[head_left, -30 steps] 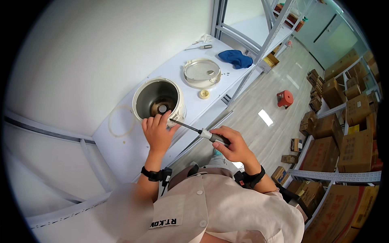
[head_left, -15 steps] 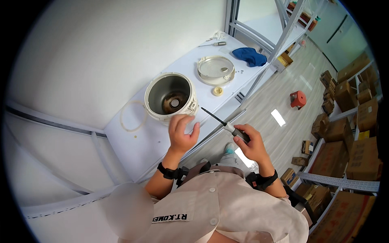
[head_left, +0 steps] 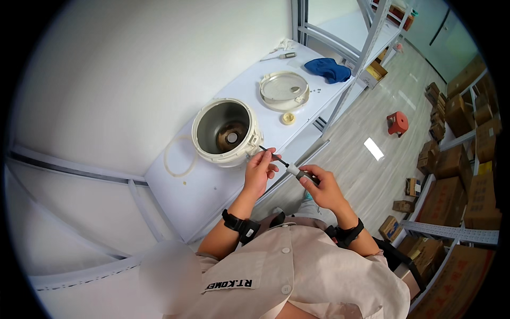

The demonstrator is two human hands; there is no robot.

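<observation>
My right hand [head_left: 326,190] grips the grey and white handle of a screwdriver [head_left: 291,168], its dark shaft pointing up and left toward the cooker's front. My left hand [head_left: 259,171] has its thumb and fingers closed on the shaft near the tip. Just beyond the tip stands a cream rice cooker body [head_left: 207,152], without its lid, its grey inside showing a brown-stained bottom with a round pale disc in the middle. Whether the tip touches the cooker is hard to see.
On the white table [head_left: 196,204] lie a round lid [head_left: 281,87], a small cream cup-like part [head_left: 288,118], a pale ring [head_left: 169,160], another screwdriver [head_left: 287,56], a blue cloth [head_left: 328,70] and tiny loose parts. A red stool [head_left: 397,123] stands on the floor, with shelved cartons [head_left: 446,199] at right.
My left hand has moved right and closed on the screwdriver's shaft. The right hand has shifted slightly left, bringing the handle with it. The view has shifted a little.
</observation>
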